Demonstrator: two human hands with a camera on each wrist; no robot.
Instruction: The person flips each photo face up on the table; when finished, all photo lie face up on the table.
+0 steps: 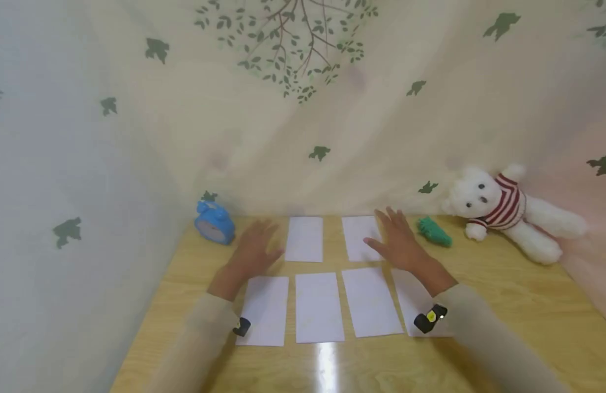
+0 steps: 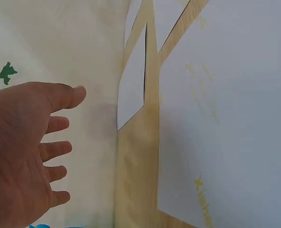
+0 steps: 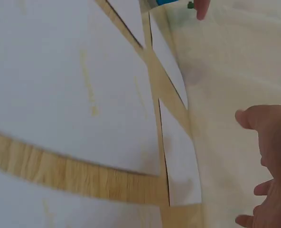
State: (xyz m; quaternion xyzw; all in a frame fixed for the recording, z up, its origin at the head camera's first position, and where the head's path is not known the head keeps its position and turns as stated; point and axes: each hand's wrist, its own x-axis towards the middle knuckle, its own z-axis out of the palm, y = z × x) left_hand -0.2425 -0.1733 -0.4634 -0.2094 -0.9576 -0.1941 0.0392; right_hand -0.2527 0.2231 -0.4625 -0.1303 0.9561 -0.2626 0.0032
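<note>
Currently both hands are above the tabletop point(image 1: 263, 376), each grip loose with fingers spread. Six white paper sheets lie flat: two at the back, four in the near row point(image 1: 319, 308). Left hand point(image 1: 254, 252) between the blue alarm clock point(image 1: 214, 222) and the back-left sheet point(image 1: 304, 239). Right hand point(image 1: 398, 244) at the outer edge of the back-right sheet point(image 1: 354, 245), thumb overlapping it from above. Right forearm partly hides the near row's rightmost sheet. Faint yellow writing point(image 2: 203, 202) on paper. Green toy point(image 1: 434, 232) and white teddy bear point(image 1: 510, 207) farther right.
</note>
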